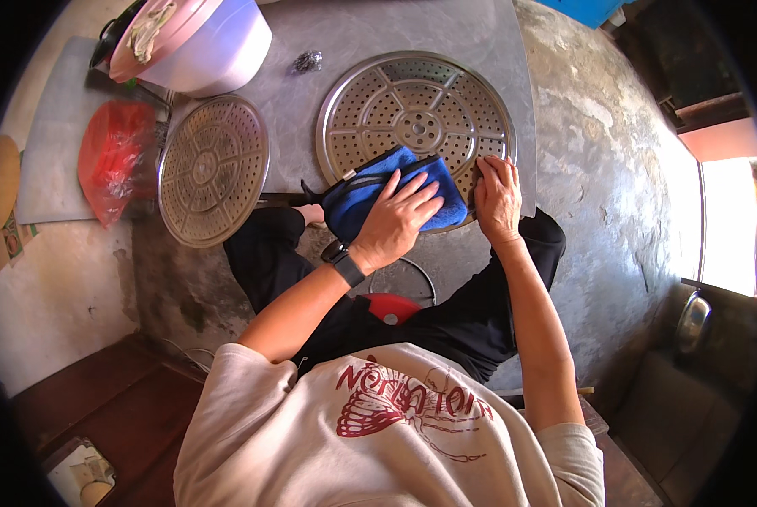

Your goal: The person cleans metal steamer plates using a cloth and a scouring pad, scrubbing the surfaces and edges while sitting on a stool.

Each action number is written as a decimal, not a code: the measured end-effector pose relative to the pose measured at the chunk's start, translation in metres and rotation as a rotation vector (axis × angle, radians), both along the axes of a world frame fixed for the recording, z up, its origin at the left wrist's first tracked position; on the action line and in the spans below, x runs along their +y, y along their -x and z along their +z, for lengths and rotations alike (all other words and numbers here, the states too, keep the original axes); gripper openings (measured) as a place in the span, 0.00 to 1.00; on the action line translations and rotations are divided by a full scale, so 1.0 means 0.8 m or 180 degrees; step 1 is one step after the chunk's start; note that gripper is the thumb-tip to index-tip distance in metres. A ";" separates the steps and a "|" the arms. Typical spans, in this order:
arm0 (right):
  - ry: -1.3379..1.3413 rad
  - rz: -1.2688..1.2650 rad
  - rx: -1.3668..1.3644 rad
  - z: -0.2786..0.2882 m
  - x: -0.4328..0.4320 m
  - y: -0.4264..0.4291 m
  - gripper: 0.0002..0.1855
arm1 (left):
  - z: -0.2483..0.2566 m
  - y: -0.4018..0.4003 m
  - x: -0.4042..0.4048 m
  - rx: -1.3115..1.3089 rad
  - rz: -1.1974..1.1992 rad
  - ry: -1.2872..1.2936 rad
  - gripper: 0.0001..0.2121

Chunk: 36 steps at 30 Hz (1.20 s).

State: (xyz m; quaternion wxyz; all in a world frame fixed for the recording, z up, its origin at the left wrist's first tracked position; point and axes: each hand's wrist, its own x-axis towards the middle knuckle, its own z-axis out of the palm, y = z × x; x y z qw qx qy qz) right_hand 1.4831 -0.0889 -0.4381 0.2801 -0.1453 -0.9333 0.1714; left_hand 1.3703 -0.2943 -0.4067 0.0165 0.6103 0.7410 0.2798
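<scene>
A round perforated metal steamer tray (418, 129) lies on the grey tabletop in front of me. Across its near left part rests a folded blue cloth with dark edging (378, 184). My left hand (400, 218) lies flat on this cloth, fingers spread, a dark watch on the wrist. At the tray's near right rim, my right hand (497, 190) has its fingers on the metal; whether its thumb grips beneath is hidden. Another perforated steamer tray (205, 167) is to the left, overhanging the table's near edge.
A white and pink plastic tub (220, 51) stands at the back left, beside a red plastic bag (115, 149). A steel wool scourer (307, 61) sits on the tabletop (290, 127). Beyond the table's right edge is a worn wall (600, 158); something red (392, 308) shows between my legs.
</scene>
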 end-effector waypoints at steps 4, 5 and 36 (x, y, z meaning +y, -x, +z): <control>-0.0021 0.0591 -0.0377 0.041 -0.026 -0.019 0.37 | 0.030 0.006 -0.042 -0.0803 0.0702 -0.0533 0.19; -0.0063 0.0861 -0.0594 0.049 -0.038 -0.023 0.40 | 0.035 0.009 -0.056 -0.1102 0.0948 -0.0751 0.19; 0.3477 -0.0416 0.2423 0.159 0.061 -0.019 0.16 | 0.094 0.051 -0.190 -0.3518 0.2537 -0.2684 0.16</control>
